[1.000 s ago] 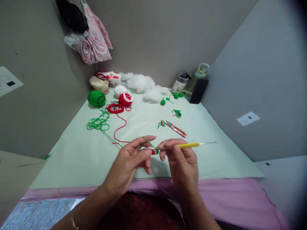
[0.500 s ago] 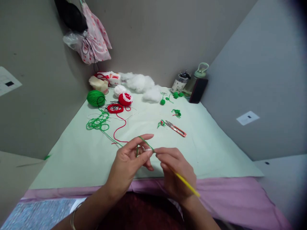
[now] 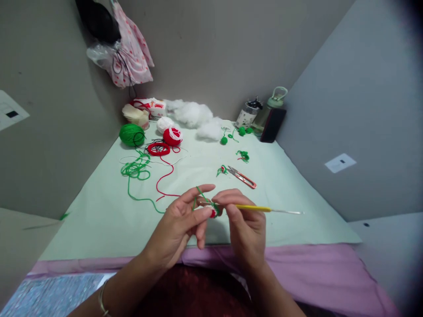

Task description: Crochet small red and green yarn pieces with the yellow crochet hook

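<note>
My left hand pinches a small crochet piece in red, white and green between thumb and fingers. Green yarn runs from the table into this hand and loops over its raised index finger. In my right hand is a yellow-handled crochet hook, held nearly level, with a bare metal end sticking out to the right. The hook's other end meets the crochet piece at my left fingertips; the exact stitch is too small to make out.
Beyond my hands lie thread snips, green scraps, a green yarn ball, a red-and-white ball and a red yarn coil. White stuffing, a bottle and a dark phone stand along the back.
The hook has swung from slanting down towards me to nearly level, and my right hand has turned with it. More of the crochet piece shows. The green yarn now sags in a curve.
</note>
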`<state>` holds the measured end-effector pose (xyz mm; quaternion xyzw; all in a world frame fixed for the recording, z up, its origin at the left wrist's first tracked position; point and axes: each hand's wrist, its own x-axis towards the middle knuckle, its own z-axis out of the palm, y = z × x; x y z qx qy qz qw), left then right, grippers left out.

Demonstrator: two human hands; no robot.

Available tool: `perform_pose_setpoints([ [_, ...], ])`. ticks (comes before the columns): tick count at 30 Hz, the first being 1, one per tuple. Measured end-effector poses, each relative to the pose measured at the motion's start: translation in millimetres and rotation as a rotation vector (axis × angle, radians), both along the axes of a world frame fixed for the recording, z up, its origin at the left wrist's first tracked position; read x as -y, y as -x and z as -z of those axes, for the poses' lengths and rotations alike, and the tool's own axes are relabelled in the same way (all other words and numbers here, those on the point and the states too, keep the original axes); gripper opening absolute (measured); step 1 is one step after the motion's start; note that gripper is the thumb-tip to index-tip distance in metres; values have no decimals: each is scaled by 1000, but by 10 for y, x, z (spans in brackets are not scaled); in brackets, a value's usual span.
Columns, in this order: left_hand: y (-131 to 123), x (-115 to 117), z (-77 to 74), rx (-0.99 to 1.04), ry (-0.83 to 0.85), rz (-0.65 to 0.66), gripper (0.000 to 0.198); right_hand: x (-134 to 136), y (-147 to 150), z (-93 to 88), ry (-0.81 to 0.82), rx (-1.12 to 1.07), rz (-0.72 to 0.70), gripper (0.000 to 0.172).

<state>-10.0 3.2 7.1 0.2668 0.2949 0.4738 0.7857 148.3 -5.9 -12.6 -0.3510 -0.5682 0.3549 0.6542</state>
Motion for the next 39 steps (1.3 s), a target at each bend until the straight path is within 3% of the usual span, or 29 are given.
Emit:
perform_pose_setpoints([
  [5, -56, 35, 56, -38, -69, -58, 48, 94, 8, 60, -193, 390, 186, 27],
  [8, -14, -7, 72, 32, 15, 32, 44, 140, -31, 87, -294, 534, 278, 35],
  [11, 46, -55, 61, 67, 97, 61, 35, 103, -64, 61, -212, 325, 240, 28],
  [14, 49, -54, 49, 37, 38, -3, 28, 35, -54, 23, -35, 10, 56, 21],
  [16, 20, -26, 50, -10, -44, -10, 28, 7, -32, 20, 20, -33, -28, 18],
  [19, -18, 16, 58, -68, -104, -32, 28, -8, -17, 41, 61, -32, -30, 15],
  [24, 1, 27, 51, -81, -93, -46, 28, -22, -37, 26, 172, -211, -105, 16],
  [27, 18, 24, 49, -91, -90, -48, 27, 0, -54, 3, 151, -196, -113, 21],
  [31, 22, 30, 94, -151, -146, -78, 27, 77, -89, -11, 13, 53, -18, 22],
  [35, -9, 53, 142, -235, -208, -156, 30, 125, -98, -4, -282, 472, 95, 25],
  [39, -43, 71, 125, -186, -145, -184, 51, 110, -71, 80, -506, 772, 270, 29],
])
